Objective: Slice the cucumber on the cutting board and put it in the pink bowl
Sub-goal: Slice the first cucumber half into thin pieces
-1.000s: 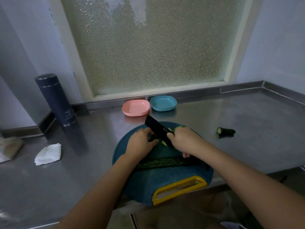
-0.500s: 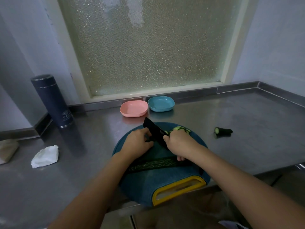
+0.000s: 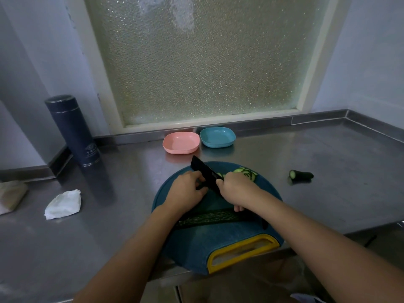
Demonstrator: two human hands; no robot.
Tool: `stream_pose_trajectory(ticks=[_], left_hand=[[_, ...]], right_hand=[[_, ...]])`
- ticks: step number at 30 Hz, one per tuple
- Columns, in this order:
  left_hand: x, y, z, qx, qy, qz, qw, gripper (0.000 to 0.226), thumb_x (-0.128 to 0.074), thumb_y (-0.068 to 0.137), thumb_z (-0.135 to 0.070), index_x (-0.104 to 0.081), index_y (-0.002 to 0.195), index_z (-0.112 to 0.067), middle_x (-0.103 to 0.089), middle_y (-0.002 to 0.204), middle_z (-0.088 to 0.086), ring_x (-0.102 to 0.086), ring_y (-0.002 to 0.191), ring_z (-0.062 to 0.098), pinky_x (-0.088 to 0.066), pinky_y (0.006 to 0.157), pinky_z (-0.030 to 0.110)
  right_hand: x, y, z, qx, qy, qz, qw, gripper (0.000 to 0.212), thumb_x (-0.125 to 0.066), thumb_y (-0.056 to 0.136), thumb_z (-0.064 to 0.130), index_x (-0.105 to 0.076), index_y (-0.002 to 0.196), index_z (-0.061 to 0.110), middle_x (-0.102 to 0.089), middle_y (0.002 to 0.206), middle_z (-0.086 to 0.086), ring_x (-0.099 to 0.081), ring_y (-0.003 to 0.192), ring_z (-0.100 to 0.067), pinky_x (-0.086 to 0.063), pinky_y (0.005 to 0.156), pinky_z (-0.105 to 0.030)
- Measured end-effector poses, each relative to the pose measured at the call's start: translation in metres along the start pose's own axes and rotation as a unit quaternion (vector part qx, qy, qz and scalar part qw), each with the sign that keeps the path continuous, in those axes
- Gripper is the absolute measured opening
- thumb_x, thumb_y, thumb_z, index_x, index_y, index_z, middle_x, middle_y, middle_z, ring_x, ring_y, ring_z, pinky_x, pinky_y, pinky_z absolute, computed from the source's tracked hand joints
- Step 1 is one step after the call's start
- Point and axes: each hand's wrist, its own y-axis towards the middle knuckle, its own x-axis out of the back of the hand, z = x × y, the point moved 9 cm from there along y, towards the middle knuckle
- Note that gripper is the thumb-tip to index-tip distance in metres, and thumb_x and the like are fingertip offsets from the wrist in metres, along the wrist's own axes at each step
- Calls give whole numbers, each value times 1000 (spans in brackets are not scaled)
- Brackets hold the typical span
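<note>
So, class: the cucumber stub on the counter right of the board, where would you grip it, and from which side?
Pinch the cucumber stub across its dark middle, from above. It lies on its side, long axis left to right, cut face toward the cutting board, leaving near and far flanks free.

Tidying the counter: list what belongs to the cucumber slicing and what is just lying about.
In use: cutting board, knife in right hand, cucumber under left hand, cucumber slices, pink bowl.
Lying about: blue bowl, flask, crumpled tissue, cucumber end.
</note>
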Motion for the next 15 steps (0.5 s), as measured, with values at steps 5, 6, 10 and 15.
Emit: stream_pose_trajectory(ticks=[5,6,10,15], left_hand=[[0,-2,4,11,-22,-20,999,22,-68,80,-26,-64,100,-18,-61,93,-1,-55,82,12,-44,71,25],[0,-2,5,15,-26,-25,999,21,-68,80,-26,-64,99,-18,-61,92,-2,-54,81,11,-42,70,24],[2,-2,5,18,-22,-28,999,18,-68,80,-28,-64,96,-20,-58,88,-4,-53,80,11,-41,69,24],[3,-3,2,8,-16,-27,999,19,-67,81,-28,-63,98,-19,-55,86,-6,-50,77,8,-36,66,21]], right_hand=[[2,-2,-3,35,42,-31,998,39,-31,102,25,-56,108,-3,-57,68,-13,-63,64,-28,-49,53,-30],[3,-3,-4,41,51,-30,997,38,-31,102,24,-57,109,-3,-57,74,-14,-64,69,-29,-48,53,-30],[3,-2,-18,-14,25,-9,1000,48,-30,103,33,-53,119,-5,-57,56,-15,-55,44,-23,-49,48,-27],[1,-3,-13,2,7,-4,1000,56,-27,102,39,-56,113,-8,-56,50,-14,-52,40,-22,-47,47,-26]])
